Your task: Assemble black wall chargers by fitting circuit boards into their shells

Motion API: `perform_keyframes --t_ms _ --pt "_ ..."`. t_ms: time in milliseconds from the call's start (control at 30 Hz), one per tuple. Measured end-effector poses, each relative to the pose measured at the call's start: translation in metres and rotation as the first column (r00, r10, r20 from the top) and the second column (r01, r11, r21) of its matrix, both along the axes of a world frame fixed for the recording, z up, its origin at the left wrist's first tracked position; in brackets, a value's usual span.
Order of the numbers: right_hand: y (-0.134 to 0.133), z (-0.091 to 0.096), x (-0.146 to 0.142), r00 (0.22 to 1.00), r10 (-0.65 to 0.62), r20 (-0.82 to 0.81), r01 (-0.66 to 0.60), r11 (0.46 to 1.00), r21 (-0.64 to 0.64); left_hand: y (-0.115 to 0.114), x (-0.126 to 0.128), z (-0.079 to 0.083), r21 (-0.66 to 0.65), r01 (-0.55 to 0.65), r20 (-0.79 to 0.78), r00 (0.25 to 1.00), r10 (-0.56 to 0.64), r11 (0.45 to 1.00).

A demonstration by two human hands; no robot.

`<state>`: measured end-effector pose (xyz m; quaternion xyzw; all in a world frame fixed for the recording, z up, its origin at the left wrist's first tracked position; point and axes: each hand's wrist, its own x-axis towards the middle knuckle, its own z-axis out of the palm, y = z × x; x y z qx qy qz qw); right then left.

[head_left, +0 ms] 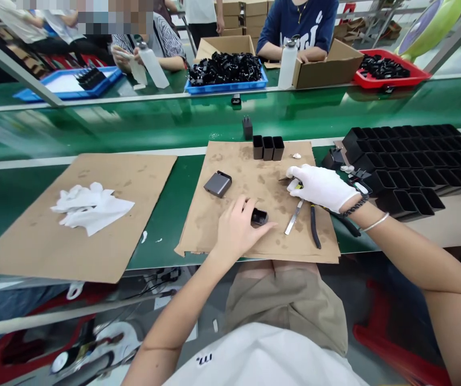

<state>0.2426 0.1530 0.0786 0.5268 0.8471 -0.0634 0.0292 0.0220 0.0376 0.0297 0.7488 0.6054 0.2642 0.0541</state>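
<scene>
My bare left hand curls over a small black open-topped housing on the cardboard mat, thumb and fingers around it. My right hand, in a white glove, is closed over the mat's right side; a dark edge and a yellow-green bit show at its fingertips, too hidden to name. Just below that hand lie a flat metal blade and a pair of dark-handled pliers. A dark grey case rests at the mat's left. Along its far edge stand three black open housings and a plug adapter.
Rows of black open housings fill the right side. To the left, crumpled white gloves lie on another cardboard sheet. Across the green belt, a blue tray holds black parts. Co-workers sit opposite.
</scene>
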Motion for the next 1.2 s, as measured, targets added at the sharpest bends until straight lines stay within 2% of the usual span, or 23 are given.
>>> perform_keyframes --t_ms 133,233,400,500,567,633,700,800,867,900,933,1033,1067,1133,1200 --pt "0.001 -0.008 0.009 0.998 0.034 -0.055 -0.036 0.999 -0.037 -0.002 0.007 -0.003 -0.085 -0.022 0.187 0.982 0.038 0.996" --pt "0.003 -0.015 0.007 0.997 -0.033 -0.076 0.030 0.999 -0.042 -0.004 0.011 -0.004 -0.177 0.011 0.344 0.937 0.052 0.984" --pt "0.008 -0.009 -0.003 0.967 -0.182 -0.178 0.172 0.982 -0.071 -0.007 0.009 -0.011 -0.341 0.144 0.524 0.850 0.060 0.929" --pt "0.009 0.001 0.000 0.932 -0.203 -0.302 0.153 0.972 -0.180 -0.011 0.002 -0.011 -0.400 0.271 0.596 0.803 0.024 0.876" --pt "0.006 0.003 0.006 0.832 -0.224 -0.508 0.046 0.940 -0.338 -0.015 -0.005 -0.007 -0.467 0.381 0.645 0.764 0.013 0.798" --pt "-0.003 0.002 0.014 0.612 -0.320 -0.724 -0.116 0.868 -0.482 -0.016 -0.012 -0.001 -0.518 0.461 0.660 0.751 -0.006 0.721" --pt "-0.015 -0.002 0.021 0.402 -0.445 -0.801 -0.223 0.800 -0.557 -0.014 -0.018 0.004 -0.511 0.474 0.628 0.776 -0.066 0.717" --pt "-0.039 -0.008 0.027 0.250 -0.568 -0.784 -0.238 0.749 -0.618 -0.001 -0.021 0.007 -0.429 0.508 0.599 0.779 -0.186 0.747" --pt "-0.056 -0.012 0.027 0.144 -0.621 -0.771 -0.253 0.730 -0.635 0.008 -0.016 0.003 -0.397 0.575 0.623 0.741 -0.251 0.715" --pt "-0.065 -0.013 0.026 0.098 -0.621 -0.778 -0.245 0.742 -0.624 0.012 -0.012 0.001 -0.386 0.596 0.630 0.728 -0.271 0.704" --pt "-0.074 -0.015 0.023 0.065 -0.593 -0.802 -0.216 0.777 -0.592 0.013 -0.008 -0.001 -0.375 0.599 0.629 0.725 -0.280 0.708" --pt "-0.102 -0.021 0.013 0.022 -0.367 -0.930 -0.035 0.929 -0.368 0.008 0.007 -0.003 -0.310 0.518 0.618 0.747 -0.245 0.797" --pt "-0.110 -0.024 0.009 0.021 -0.269 -0.963 0.031 0.963 -0.268 0.004 0.011 -0.001 -0.276 0.488 0.627 0.745 -0.229 0.828" --pt "-0.126 -0.027 0.003 0.038 -0.104 -0.994 0.128 0.987 -0.098 -0.006 0.017 0.008 -0.198 0.437 0.644 0.733 -0.219 0.878" --pt "-0.139 -0.027 -0.001 0.069 0.019 -0.997 0.181 0.983 0.031 -0.016 0.021 0.020 -0.114 0.404 0.646 0.724 -0.241 0.908"
